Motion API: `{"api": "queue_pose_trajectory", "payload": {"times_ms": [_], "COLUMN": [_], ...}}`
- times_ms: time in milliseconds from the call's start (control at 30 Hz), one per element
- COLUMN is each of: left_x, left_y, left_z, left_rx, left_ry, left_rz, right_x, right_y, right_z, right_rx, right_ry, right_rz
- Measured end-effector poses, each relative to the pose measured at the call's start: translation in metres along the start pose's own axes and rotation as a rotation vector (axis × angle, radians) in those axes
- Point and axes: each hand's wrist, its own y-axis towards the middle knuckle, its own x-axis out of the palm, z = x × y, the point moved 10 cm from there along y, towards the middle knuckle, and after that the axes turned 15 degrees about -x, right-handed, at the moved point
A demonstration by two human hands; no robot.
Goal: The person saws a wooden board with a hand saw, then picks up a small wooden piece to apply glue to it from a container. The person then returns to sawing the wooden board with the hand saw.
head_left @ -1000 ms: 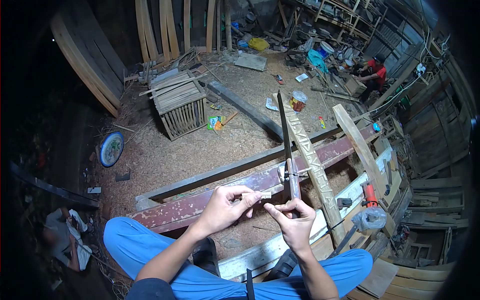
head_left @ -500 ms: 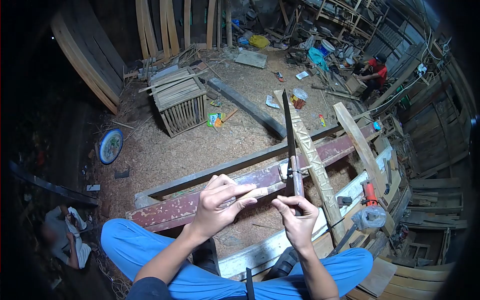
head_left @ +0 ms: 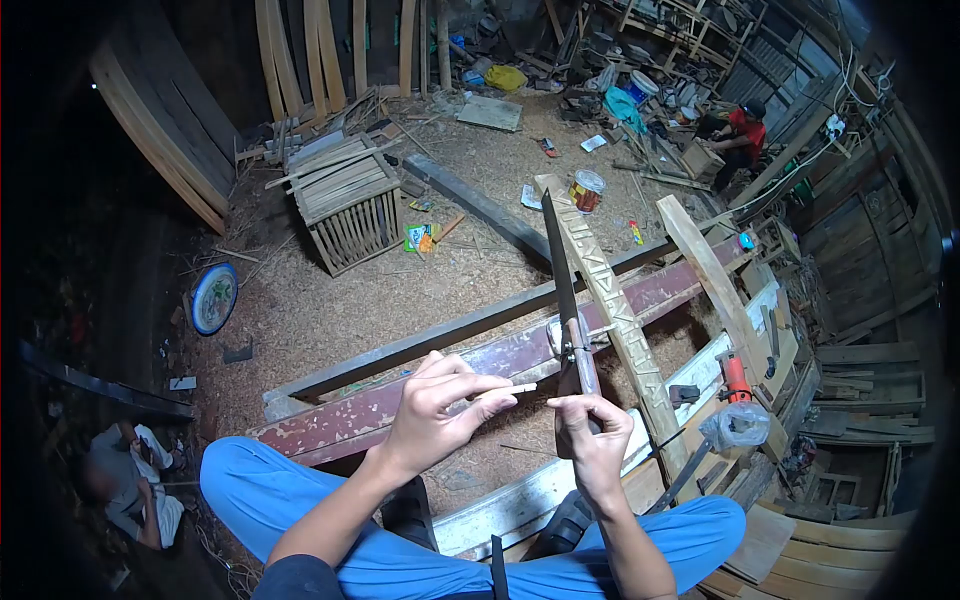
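Workshop floor (head_left: 340, 315) beyond; left hand (head_left: 440, 405) pinches a wooden sliver (head_left: 525, 388) pointing toward the right hand (head_left: 597, 438), whose hold is unclear.

The small wooden piece (head_left: 524, 388) in the left hand (head_left: 440, 402) is now turned, showing a narrower side than before.

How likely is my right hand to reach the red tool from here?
Probably yes: the red tool lies right of your right hand, its body uncovered. The carved board between them seems low enough to reach across, though clear plastic hugs the tool's near end.
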Motion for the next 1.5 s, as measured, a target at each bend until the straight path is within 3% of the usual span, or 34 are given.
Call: {"api": "queue_pose_trajectory", "payload": {"times_ms": [133, 233, 567, 633, 767, 1033, 1100, 1367, 1500], "left_x": [0.006, 0.013, 0.020, 0.037, 0.043, 0.045, 0.046, 0.047, 0.062], "left_y": [0.002, 0.004, 0.002, -0.005, -0.007, -0.009, -0.009, -0.004, -0.004], "left_z": [-0.006, -0.020, -0.043, -0.074, -0.086, -0.083, -0.084, -0.083, -0.110], "left_rx": [-0.038, -0.158, -0.269, -0.578, -0.584, -0.583, -0.570, -0.546, -0.573], "left_ry": [-0.005, -0.004, -0.102, -0.275, -0.340, -0.304, -0.317, -0.287, -0.371], "left_rz": [-0.030, -0.067, -0.106, -0.267, -0.237, -0.240, -0.231, -0.224, -0.232], "right_x": [0.008, 0.008, 0.015, 0.019, 0.023, 0.028, 0.032, 0.041, 0.036], "right_y": [0.007, 0.003, 0.002, 0.000, -0.005, 0.000, -0.009, -0.012, -0.015], "right_z": [-0.021, -0.010, -0.003, 0.006, 0.025, 0.006, 0.024, 0.023, 0.047], "right_rx": [-0.186, -0.034, -0.068, -0.077, 0.032, -0.129, 0.130, 0.065, 0.138], "right_ry": [-0.145, -0.081, -0.047, -0.038, 0.011, -0.135, 0.075, 0.005, 0.013], "right_rz": [-0.005, -0.047, -0.039, -0.061, -0.061, -0.146, -0.184, -0.263, -0.238]}}
